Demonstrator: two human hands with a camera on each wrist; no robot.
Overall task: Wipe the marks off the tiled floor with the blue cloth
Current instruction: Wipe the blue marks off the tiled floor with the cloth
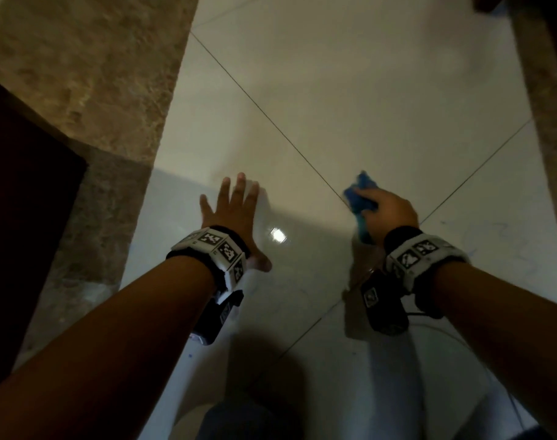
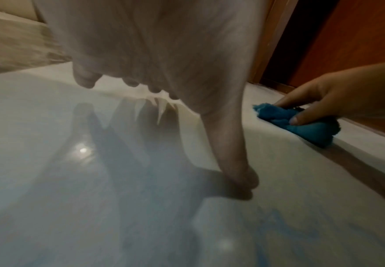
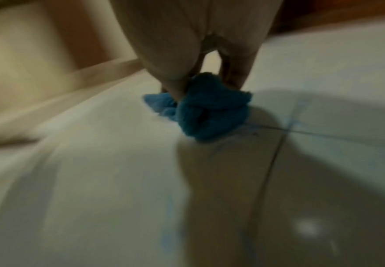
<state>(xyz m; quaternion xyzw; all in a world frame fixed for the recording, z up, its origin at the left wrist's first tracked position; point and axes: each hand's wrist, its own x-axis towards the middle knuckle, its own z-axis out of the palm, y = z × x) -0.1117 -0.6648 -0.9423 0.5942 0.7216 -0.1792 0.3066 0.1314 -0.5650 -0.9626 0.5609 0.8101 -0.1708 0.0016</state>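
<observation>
My right hand (image 1: 388, 211) grips a bunched blue cloth (image 1: 361, 201) and holds it down on the pale tiled floor (image 1: 302, 74), right by a grout line crossing. The cloth (image 3: 209, 112) shows crumpled under my fingers in the right wrist view, and my right hand (image 2: 324, 101) pinches the cloth (image 2: 301, 124) in the left wrist view. My left hand (image 1: 232, 217) lies flat on the floor with fingers spread, well left of the cloth. Faint blue marks (image 3: 299, 115) streak the tile beside the cloth, and more blue marks (image 2: 278, 225) lie near my left thumb.
A brown stone border (image 1: 89, 74) runs along the left, with a dark wooden panel (image 1: 23, 201) beside it. Another stone strip (image 1: 550, 122) lines the right edge. A wooden door frame (image 2: 358, 45) stands behind the cloth. My knees (image 1: 255, 417) are at the bottom.
</observation>
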